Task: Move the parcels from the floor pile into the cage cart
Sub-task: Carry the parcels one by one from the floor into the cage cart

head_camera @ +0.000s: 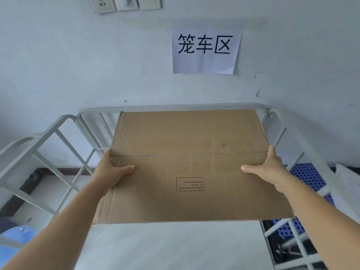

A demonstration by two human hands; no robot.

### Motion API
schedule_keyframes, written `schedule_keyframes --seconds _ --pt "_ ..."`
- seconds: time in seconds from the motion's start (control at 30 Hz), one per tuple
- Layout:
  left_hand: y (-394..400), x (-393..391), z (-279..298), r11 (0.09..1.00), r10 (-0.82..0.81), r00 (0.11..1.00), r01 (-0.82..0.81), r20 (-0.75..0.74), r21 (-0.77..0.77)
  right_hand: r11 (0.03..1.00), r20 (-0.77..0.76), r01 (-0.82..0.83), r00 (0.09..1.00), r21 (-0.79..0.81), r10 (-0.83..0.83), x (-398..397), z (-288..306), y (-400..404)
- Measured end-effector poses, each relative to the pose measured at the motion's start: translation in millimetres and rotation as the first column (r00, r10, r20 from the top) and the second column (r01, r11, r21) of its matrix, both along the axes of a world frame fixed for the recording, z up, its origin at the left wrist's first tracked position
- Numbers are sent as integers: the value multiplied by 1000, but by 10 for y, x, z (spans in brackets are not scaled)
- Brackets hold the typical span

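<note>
Both our bare forearms reach forward, and between them we carry the cardboard parcel (pixel 187 168), a wide flat brown box with a small printed label panel on its top face. Our left hand (pixel 112 169) clamps the parcel's left edge, thumb laid flat across the top and the fingers hidden round the side. Our right hand (pixel 267 169) grips the parcel's right edge the same way, thumb on top. We hold the parcel level above the open top of the cage cart (pixel 64 137), its far edge close to the cart's rear rail. Right of the parcel, blue perforated plastic (pixel 307 177) shows through the cart's bars. Beyond the parcel rises the pale wall (pixel 78 65), with a paper sign (pixel 205 49) in black characters taped above it and switch plates (pixel 126 3) higher up to the left.
</note>
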State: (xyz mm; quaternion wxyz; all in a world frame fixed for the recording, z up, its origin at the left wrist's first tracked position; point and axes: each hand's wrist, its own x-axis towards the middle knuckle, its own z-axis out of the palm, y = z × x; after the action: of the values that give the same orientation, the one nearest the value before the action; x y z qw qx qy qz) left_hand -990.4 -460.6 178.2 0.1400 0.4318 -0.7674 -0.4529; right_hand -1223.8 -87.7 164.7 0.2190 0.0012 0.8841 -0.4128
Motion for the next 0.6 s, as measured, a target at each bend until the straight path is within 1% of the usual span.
schedule_keyframes --seconds 0.07,0.13,0.23,0.4,0.6 --pt "-76 -321 -204 998 -53 997 52 47 26 998 26 58 998 40 -59 -162 -163 25" --pt "-105 -362 -287 999 -48 998 47 43 23 998 42 42 998 51 -44 -157 -250 26" --pt "-124 -661 -500 994 -92 990 86 104 64 991 89 72 993 109 -82 -372 -451 83" --pt "-115 -1134 -973 988 -108 977 84 185 131 986 212 32 975 162 -67 -840 -862 138" --pt "-38 -1590 -1620 987 -103 951 61 293 150 981 272 -11 961 195 -43 -1387 -1514 91"
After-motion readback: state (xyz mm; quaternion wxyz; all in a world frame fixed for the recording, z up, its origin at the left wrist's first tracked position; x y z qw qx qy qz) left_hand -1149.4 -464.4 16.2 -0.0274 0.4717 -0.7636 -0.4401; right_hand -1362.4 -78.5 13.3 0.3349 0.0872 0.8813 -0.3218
